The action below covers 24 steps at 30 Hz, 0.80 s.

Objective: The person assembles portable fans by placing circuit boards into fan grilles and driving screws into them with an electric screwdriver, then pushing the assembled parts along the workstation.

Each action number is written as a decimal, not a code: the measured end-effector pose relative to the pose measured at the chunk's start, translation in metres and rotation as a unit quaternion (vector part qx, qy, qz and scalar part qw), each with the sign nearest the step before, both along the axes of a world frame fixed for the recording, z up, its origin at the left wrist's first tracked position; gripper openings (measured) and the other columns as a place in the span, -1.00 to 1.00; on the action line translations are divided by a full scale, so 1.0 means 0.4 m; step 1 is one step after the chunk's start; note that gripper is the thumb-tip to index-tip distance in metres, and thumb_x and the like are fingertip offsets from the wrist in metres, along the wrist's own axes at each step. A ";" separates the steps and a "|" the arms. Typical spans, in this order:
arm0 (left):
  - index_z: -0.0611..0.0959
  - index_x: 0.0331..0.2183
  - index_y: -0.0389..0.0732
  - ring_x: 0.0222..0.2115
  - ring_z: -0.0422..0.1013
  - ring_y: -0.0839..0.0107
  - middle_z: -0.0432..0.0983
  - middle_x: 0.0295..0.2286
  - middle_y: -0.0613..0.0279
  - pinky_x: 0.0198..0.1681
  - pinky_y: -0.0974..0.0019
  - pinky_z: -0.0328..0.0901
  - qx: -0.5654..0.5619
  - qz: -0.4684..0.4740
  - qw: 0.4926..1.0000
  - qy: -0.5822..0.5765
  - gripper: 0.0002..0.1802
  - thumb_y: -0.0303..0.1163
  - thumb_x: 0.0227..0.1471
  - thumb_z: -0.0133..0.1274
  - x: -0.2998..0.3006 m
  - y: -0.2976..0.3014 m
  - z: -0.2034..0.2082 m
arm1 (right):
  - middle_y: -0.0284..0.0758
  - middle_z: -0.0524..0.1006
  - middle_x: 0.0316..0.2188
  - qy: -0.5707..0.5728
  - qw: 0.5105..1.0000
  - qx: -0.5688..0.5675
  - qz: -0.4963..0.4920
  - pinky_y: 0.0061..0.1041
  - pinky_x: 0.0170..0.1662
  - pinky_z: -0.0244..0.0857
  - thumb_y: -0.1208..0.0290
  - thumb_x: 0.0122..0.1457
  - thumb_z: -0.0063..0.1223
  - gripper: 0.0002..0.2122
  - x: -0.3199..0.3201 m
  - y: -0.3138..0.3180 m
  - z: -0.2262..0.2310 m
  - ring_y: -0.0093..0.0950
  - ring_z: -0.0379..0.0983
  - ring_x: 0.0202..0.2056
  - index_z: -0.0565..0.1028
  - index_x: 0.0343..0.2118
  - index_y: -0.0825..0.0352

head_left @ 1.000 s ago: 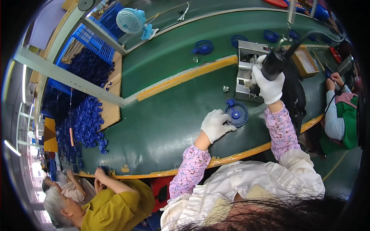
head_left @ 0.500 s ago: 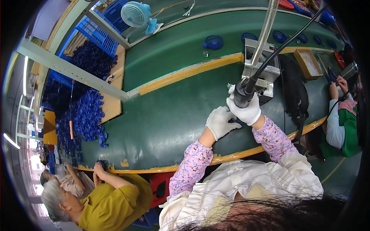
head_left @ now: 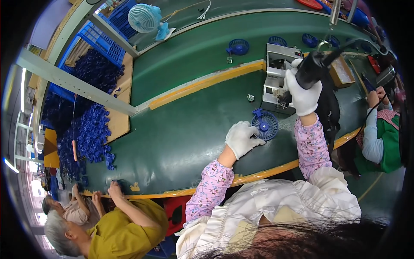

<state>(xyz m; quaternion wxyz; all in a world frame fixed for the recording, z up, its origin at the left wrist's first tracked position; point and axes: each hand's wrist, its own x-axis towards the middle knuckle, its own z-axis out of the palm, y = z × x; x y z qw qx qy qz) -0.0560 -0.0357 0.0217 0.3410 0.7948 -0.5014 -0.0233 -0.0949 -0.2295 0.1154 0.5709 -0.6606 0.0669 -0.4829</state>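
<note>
My left hand [head_left: 243, 139], in a white glove, lies on the table with its thumb and fingers around the left rim of a round blue fan housing [head_left: 264, 126]. The housing lies flat, its ribbed face up and its short stem pointing up and left. My right hand [head_left: 304, 96], also gloved, is wrapped around a black electric screwdriver [head_left: 311, 71] that hangs from a spring. It is held at the right side of a metal screw feeder [head_left: 273, 91]; the tool's tip is hidden. A small shiny metal part [head_left: 251, 98] lies left of the feeder.
Blue fan housings [head_left: 238, 46] sit on the green belt beyond a yellow-edged rail [head_left: 207, 87]. A heap of blue parts [head_left: 92, 125] lies at left, near a light-blue fan [head_left: 144, 18]. Co-workers sit left and right. A cardboard box [head_left: 342, 72] stands beyond my right hand.
My right hand has carried the screwdriver right and away from my left hand to the feeder's side. The blue fan housing and the small metal part now show plainly.
</note>
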 end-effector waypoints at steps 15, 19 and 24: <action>0.62 -0.59 -0.15 -0.47 0.35 0.16 0.40 -0.60 0.15 -0.38 0.17 0.24 -0.007 -0.015 1.000 0.005 -0.69 -0.16 -0.40 0.31 0.009 -0.001 -0.023 | -0.43 0.43 -0.46 0.075 0.978 0.097 0.171 -0.65 -0.41 0.28 0.72 -0.08 0.10 -0.74 -0.049 0.166 -0.057 -0.68 0.37 -0.47 0.41 -0.28 0.37; 0.65 -0.58 -0.17 -0.45 0.36 0.13 0.43 -0.57 0.13 -0.35 0.13 0.24 -0.029 -0.018 0.998 0.046 -0.68 -0.13 -0.39 0.29 0.010 -0.004 -0.027 | -0.44 0.43 -0.39 0.110 0.978 -0.063 0.167 -0.68 -0.30 0.27 0.72 -0.09 0.11 -0.72 -0.038 0.168 -0.107 -0.70 0.36 -0.38 0.41 -0.27 0.36; 0.68 -0.56 -0.16 -0.42 0.37 0.12 0.48 -0.52 0.12 -0.33 0.13 0.25 -0.026 -0.012 0.997 0.069 -0.69 -0.14 -0.38 0.28 0.003 -0.007 -0.012 | -0.43 0.43 -0.39 0.128 0.973 -0.068 0.178 -0.67 -0.31 0.28 0.73 -0.09 0.12 -0.72 -0.030 0.156 -0.149 -0.68 0.36 -0.38 0.41 -0.28 0.35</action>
